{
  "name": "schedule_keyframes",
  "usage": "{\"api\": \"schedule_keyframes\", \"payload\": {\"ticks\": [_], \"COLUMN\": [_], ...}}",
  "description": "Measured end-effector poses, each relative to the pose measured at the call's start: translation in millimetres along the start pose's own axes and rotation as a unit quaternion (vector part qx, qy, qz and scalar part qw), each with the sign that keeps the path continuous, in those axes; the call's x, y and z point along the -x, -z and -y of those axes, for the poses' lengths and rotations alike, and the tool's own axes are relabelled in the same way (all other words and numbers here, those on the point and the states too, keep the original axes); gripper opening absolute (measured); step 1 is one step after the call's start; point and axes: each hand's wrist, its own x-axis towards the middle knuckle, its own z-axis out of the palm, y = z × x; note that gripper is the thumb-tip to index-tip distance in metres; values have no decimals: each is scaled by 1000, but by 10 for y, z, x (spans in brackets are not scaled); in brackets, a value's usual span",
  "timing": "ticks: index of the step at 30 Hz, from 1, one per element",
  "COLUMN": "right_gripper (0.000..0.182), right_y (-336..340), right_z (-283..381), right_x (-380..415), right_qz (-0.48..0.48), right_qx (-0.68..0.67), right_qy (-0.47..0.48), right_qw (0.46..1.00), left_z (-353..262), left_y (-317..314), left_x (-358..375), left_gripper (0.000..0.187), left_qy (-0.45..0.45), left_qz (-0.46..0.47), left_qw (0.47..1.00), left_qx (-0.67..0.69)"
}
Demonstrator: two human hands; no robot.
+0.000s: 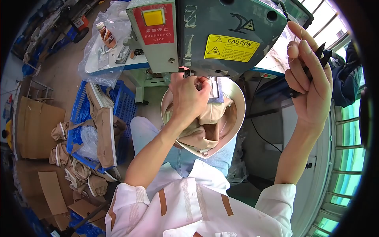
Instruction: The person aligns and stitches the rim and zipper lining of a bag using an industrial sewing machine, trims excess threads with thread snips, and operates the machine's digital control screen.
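My left hand (190, 94) is raised under the head of a sewing machine (233, 23), fingers pinched together close to the needle area; what they hold is too small to make out. Up at the right, my right hand (312, 75) pinches a thin pale thread (285, 63) between thumb and fingers. Black thread snips (320, 50) are tucked in that same hand, their points sticking out past the fingers. Below the machine head, a beige fabric piece with a stiff pale rim (239, 118) hangs over my lap, beside a small metal plate (215, 89).
A blue basket (126, 102) with beige pieces stands on the left, more beige pieces (96, 185) lying beside it. A bottle (106, 35) rests on the table wrapped in plastic. The emergency stop button (153, 17) is on the machine's front. Cardboard (41, 126) sits far left.
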Motion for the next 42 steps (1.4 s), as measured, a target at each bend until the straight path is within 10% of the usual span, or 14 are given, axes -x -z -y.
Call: {"api": "schedule_keyframes", "payload": {"ticks": [18, 21, 31, 39, 42], "right_gripper": [44, 34, 20, 20, 22], "right_y": [-147, -43, -185, -104, 10], "right_z": [218, 116, -737, -838, -1001], "right_x": [88, 291, 794, 779, 767], "right_qz": [-16, -36, -17, -38, -56], "right_qx": [11, -6, -78, -71, -105], "right_qy": [-3, -49, -181, -127, -140], "right_qw": [1000, 998, 980, 989, 983], "left_z": [8, -190, -366, -254, -157], "left_y": [76, 285, 277, 160, 81], "left_x": [90, 232, 279, 302, 238], "left_gripper": [10, 15, 35, 22, 21], "left_qy": [-42, -192, -373, -161, -230], "left_qz": [-27, -136, -59, -133, -160], "left_qw": [999, 969, 922, 978, 950], "left_qx": [-6, -74, -84, -22, -140]}}
